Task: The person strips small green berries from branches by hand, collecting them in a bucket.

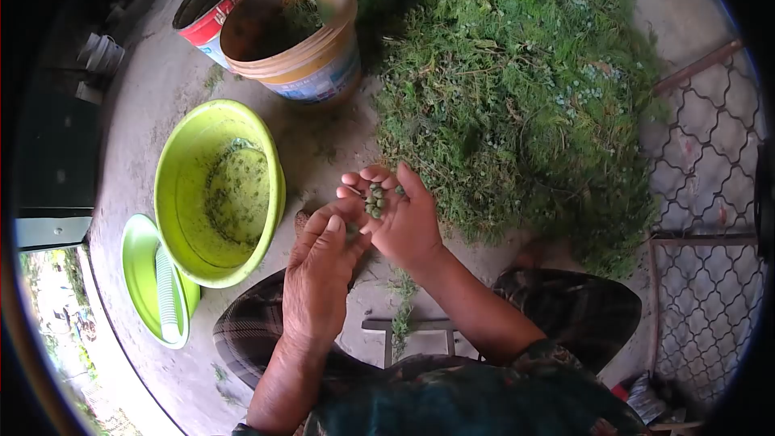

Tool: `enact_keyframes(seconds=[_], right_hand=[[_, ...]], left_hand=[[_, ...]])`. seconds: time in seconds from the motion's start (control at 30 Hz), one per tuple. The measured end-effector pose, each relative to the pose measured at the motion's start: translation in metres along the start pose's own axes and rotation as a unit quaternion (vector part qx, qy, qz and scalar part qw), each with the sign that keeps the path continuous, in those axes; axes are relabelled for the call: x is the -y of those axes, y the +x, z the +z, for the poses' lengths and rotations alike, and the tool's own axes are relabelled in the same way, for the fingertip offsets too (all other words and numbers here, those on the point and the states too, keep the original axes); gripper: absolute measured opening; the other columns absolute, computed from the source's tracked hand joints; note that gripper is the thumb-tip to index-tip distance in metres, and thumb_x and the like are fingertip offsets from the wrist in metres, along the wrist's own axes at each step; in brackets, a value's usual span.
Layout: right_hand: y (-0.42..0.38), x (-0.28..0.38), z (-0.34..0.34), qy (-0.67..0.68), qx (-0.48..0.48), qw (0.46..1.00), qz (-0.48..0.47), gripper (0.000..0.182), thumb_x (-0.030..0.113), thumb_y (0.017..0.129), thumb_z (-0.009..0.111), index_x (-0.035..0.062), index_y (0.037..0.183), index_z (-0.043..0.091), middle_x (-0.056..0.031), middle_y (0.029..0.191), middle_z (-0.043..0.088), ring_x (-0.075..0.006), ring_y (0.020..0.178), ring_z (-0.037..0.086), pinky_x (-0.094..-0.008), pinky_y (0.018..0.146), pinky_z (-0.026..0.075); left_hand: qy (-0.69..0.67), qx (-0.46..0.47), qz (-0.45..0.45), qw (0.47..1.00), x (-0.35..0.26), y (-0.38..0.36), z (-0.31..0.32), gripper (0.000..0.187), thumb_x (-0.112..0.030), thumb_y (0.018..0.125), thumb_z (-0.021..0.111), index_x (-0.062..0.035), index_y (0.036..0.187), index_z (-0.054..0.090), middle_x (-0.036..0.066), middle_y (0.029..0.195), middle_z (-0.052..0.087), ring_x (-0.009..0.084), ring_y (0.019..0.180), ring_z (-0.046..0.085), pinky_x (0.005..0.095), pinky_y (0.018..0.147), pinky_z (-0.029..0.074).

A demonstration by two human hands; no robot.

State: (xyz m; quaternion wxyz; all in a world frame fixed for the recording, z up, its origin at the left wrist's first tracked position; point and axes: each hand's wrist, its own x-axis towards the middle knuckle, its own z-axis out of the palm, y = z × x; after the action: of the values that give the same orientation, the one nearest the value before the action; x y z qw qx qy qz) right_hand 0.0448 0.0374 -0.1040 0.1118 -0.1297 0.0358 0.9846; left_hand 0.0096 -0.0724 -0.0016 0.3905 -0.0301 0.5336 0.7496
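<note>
My right hand [397,214] is turned palm up, cupped around several small green seeds [376,199]. My left hand [321,274] lies palm down beside it, its fingertips touching the right palm's edge; whether it pinches anything is hidden. Both hands hover over the concrete floor, just in front of a big heap of green plant cuttings [517,81]. A lime green basin [216,190] with a layer of green bits in it sits just left of my hands.
A yellow bucket [295,32] and a red-and-white bucket [211,12] stand at the back, beside the heap. A green lid or plate [153,282] lies at the basin's near left. A wire mesh fence [702,218] runs along the right. My knees frame a small stool [416,331].
</note>
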Motion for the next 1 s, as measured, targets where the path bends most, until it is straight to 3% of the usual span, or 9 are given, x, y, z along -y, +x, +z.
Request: enact_keyframes(seconds=[0.17, 0.3, 0.4, 0.53, 0.63, 0.7, 0.73, 0.93, 1.0], right_hand=[[0.000, -0.011, -0.023, 0.030, -0.009, 0.999, 0.039, 0.034, 0.035, 0.093, 0.045, 0.0047, 0.099, 0.059, -0.0160, 0.105, 0.061, -0.0261, 0.093, 0.058, -0.0486, 0.089, 0.045], [0.023, -0.022, -0.099, -0.094, -0.200, 0.975, 0.013, 0.025, 0.033, 0.089, 0.057, 0.0082, 0.085, 0.055, -0.0070, 0.086, 0.059, -0.0194, 0.081, 0.060, -0.0426, 0.074, 0.053], [0.055, -0.048, -0.087, -0.228, -0.197, 0.954, 0.001, 0.027, 0.035, 0.086, 0.062, 0.0107, 0.084, 0.052, -0.0022, 0.081, 0.055, -0.0156, 0.077, 0.059, -0.0380, 0.071, 0.055], [0.099, -0.100, 0.012, -0.255, -0.031, 0.958, 0.129, 0.089, 0.062, 0.074, 0.063, 0.0189, 0.141, 0.022, -0.0171, 0.137, 0.029, -0.0397, 0.127, 0.028, -0.0628, 0.097, 0.026], [0.098, -0.097, -0.039, -0.420, -0.127, 0.899, -0.008, 0.078, 0.059, 0.079, 0.061, 0.0114, 0.134, 0.032, -0.0161, 0.127, 0.043, -0.0306, 0.120, 0.043, -0.0527, 0.093, 0.039], [0.073, -0.069, -0.106, -0.537, -0.180, 0.823, -0.050, 0.054, 0.045, 0.085, 0.062, 0.0068, 0.119, 0.045, -0.0115, 0.106, 0.056, -0.0223, 0.094, 0.060, -0.0383, 0.073, 0.052], [0.053, -0.052, -0.124, -0.438, -0.237, 0.865, -0.062, 0.031, 0.032, 0.088, 0.062, 0.0069, 0.104, 0.052, -0.0061, 0.087, 0.060, -0.0153, 0.069, 0.062, -0.0258, 0.053, 0.052], [0.023, 0.062, -0.270, -0.640, -0.382, 0.635, -0.205, 0.007, 0.011, 0.085, 0.056, 0.0052, 0.087, 0.060, -0.0059, 0.059, 0.055, -0.0190, 0.058, 0.058, -0.0325, 0.054, 0.048], [0.031, 0.084, -0.263, -0.830, -0.275, 0.394, -0.282, 0.014, 0.009, 0.082, 0.058, 0.0064, 0.095, 0.060, -0.0121, 0.070, 0.058, -0.0300, 0.067, 0.060, -0.0372, 0.061, 0.049]], left_hand=[[0.093, -0.018, 0.063, 0.993, -0.006, -0.004, 0.001, 0.033, -0.020, 0.097, 0.037, 0.0024, 0.117, 0.051, 0.013, 0.116, 0.054, 0.0187, 0.107, 0.050, 0.0306, 0.094, 0.038], [0.171, 0.040, 0.015, 0.984, 0.012, -0.023, -0.007, 0.036, -0.026, 0.098, 0.038, 0.0019, 0.109, 0.057, 0.008, 0.102, 0.060, 0.0140, 0.093, 0.056, 0.0273, 0.086, 0.042], [0.267, 0.165, -0.022, 0.949, 0.004, -0.034, 0.011, 0.017, 0.002, 0.089, 0.052, 0.0023, 0.103, 0.060, 0.004, 0.097, 0.061, 0.0091, 0.092, 0.056, 0.0222, 0.081, 0.045], [0.215, 0.130, -0.048, 0.967, 0.000, -0.033, 0.010, 0.022, 0.010, 0.087, 0.049, 0.0021, 0.105, 0.059, 0.006, 0.097, 0.062, 0.0097, 0.094, 0.056, 0.0231, 0.083, 0.045], [0.201, 0.065, -0.069, 0.975, 0.003, -0.030, 0.007, 0.022, 0.011, 0.087, 0.047, 0.0022, 0.103, 0.059, 0.007, 0.091, 0.064, 0.0104, 0.091, 0.058, 0.0239, 0.084, 0.045], [0.214, 0.100, -0.082, 0.968, 0.001, -0.033, 0.008, 0.021, 0.010, 0.086, 0.049, 0.0018, 0.103, 0.059, 0.007, 0.091, 0.064, 0.0104, 0.090, 0.059, 0.0240, 0.084, 0.045], [0.230, 0.119, -0.091, 0.962, -0.001, -0.036, 0.008, 0.020, 0.010, 0.086, 0.050, 0.0014, 0.102, 0.059, 0.007, 0.091, 0.064, 0.0104, 0.089, 0.059, 0.0241, 0.084, 0.045], [0.273, 0.175, -0.114, 0.939, 0.003, -0.038, 0.014, 0.020, 0.008, 0.084, 0.054, -0.0006, 0.101, 0.060, 0.007, 0.092, 0.063, 0.0125, 0.086, 0.059, 0.0248, 0.078, 0.046], [0.251, 0.152, -0.109, 0.950, 0.004, -0.036, 0.015, 0.020, 0.005, 0.084, 0.056, -0.0009, 0.102, 0.060, 0.008, 0.092, 0.063, 0.0145, 0.083, 0.061, 0.0250, 0.072, 0.048]])
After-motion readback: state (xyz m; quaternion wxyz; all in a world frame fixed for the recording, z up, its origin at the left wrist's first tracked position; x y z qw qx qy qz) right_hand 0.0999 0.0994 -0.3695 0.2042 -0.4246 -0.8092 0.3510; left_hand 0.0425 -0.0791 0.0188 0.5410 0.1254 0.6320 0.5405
